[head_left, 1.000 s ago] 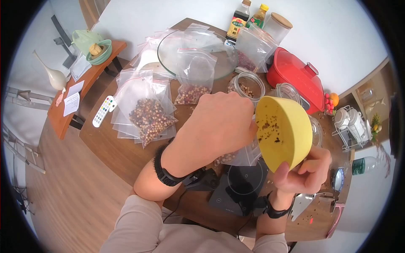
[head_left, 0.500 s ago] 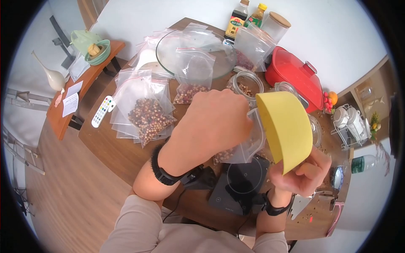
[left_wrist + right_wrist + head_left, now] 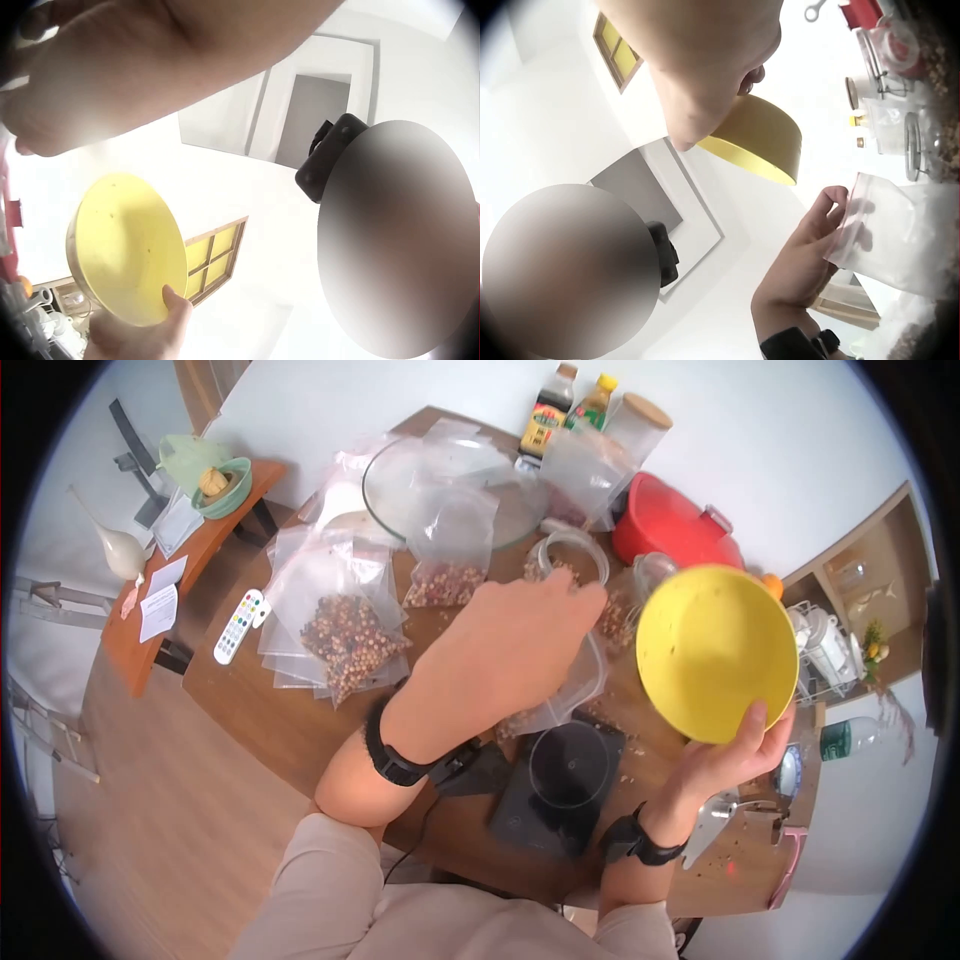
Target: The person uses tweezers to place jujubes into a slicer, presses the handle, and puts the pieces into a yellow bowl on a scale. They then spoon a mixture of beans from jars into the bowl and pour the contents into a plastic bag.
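Note:
My right hand [image 3: 735, 755] grips the rim of a yellow bowl [image 3: 715, 650], thumb on the inside wall; the bowl tilts toward me with a few specks inside. In the left wrist view the bowl [image 3: 131, 247] also looks nearly bare. My left hand [image 3: 510, 640] pinches the top edge of a clear zip bag [image 3: 892, 232], seen best in the right wrist view; its fingertips are partly hidden behind the plastic. The bag hangs over the table, left of the bowl and apart from it.
Filled zip bags [image 3: 350, 645] lie on the left beside a remote [image 3: 238, 628]. Behind are a glass lid [image 3: 385, 510], an open jar [image 3: 600, 560], two bottles and a red pot [image 3: 670, 525]. A black cooktop [image 3: 555, 790] and a cleaver [image 3: 708, 828] lie nearer me.
The yellow bowl has moved right, away from the bag, and turned from a steep tip so that its inside faces me. Most dark bits inside it are gone. My left hand stays at the bag.

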Motion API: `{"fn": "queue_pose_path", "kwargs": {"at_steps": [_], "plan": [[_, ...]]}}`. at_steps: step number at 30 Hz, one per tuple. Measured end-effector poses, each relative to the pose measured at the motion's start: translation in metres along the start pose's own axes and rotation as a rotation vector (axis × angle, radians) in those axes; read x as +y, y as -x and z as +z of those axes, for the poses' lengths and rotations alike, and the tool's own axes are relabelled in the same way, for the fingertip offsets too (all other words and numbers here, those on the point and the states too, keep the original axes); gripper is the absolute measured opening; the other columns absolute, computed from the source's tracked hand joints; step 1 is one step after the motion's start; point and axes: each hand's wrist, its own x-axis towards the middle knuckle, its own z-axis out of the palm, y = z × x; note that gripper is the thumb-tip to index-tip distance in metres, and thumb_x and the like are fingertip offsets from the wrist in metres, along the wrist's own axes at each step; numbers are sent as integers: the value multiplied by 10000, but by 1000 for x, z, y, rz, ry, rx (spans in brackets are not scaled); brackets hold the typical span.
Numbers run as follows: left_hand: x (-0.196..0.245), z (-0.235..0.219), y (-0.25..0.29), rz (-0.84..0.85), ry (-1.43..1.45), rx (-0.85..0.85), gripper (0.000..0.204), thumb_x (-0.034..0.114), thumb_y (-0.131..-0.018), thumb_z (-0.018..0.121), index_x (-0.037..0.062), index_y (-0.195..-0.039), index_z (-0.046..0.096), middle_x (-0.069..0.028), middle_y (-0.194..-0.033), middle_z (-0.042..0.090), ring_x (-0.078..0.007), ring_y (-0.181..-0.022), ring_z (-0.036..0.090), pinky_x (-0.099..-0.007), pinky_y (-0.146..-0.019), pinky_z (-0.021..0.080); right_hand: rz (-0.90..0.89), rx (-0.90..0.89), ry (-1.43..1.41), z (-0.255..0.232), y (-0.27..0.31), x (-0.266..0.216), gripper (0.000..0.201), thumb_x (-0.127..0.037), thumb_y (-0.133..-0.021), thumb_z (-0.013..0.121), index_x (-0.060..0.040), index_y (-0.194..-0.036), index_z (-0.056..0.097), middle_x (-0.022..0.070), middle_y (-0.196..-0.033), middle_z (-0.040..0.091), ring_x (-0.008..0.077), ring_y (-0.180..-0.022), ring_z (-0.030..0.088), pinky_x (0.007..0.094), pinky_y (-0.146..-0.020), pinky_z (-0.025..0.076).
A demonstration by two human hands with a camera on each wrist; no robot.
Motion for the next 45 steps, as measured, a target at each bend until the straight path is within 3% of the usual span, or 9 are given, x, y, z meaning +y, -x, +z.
{"fn": "queue_pose_path", "kwargs": {"at_steps": [2,7,15,20,23,25,33,42,45], "plan": [[0,-3,-5,-14,-21,-53,162,200,-907,575,59,-883,652,-149,-943,670,-377,-842,666,-471,-740,532,172,38,-69,-5,-1,-9,210,-176,-949,552,25,-966,610,29,-900,606,107,-781,537,260,-694,426],[23,-10,-9,-164,-109,-233,299,303,-929,586,50,-816,698,-171,-876,688,-372,-839,692,-485,-749,543,256,-404,263,-83,14,-2,208,-154,-962,554,-10,-813,537,5,-778,552,76,-770,502,254,-673,399],[40,29,11,-88,-224,-11,193,246,-754,714,55,-781,703,-135,-786,694,-326,-744,704,-467,-655,508,867,-712,490,-133,76,17,335,-152,-995,548,19,-707,549,25,-582,536,80,-543,535,296,-507,419],[49,14,24,-13,-316,-259,167,218,-774,687,56,-811,708,-137,-783,696,-321,-732,710,-453,-627,522,679,-810,579,-138,89,41,419,-262,-1045,480,35,-771,593,65,-554,566,142,-455,548,319,-461,422],[32,14,41,109,-449,-116,155,197,-775,666,54,-803,720,-147,-776,699,-331,-729,716,-453,-636,546,620,-839,581,-136,86,34,439,-294,-1059,464,37,-811,611,71,-565,586,150,-491,567,315,-492,434],[33,-29,23,9,-537,-442,139,191,-791,650,81,-825,725,-161,-799,700,-343,-743,706,-487,-659,544,631,-832,578,-133,78,21,421,-306,-1047,493,39,-839,614,107,-592,606,206,-554,611,350,-547,459],[-44,-80,18,-149,-321,-288,178,235,-884,635,76,-916,708,-167,-907,704,-380,-897,665,-468,-770,527,570,-871,564,-150,78,18,312,-308,-965,639,0,-913,634,185,-746,682,345,-722,685,417,-660,509],[-85,-80,50,-312,-146,-185,201,234,-841,655,37,-865,688,-178,-779,679,-338,-717,660,-424,-669,511,482,-759,498,-138,70,29,273,-287,-949,659,-19,-923,613,137,-710,661,300,-647,647,391,-610,485],[-94,-97,67,-311,-101,-175,202,216,-816,667,15,-837,670,-164,-729,655,-290,-649,630,-382,-623,490,529,-701,391,-138,74,33,212,-194,-974,631,12,-947,592,104,-704,630,152,-640,586,312,-601,456]]}}
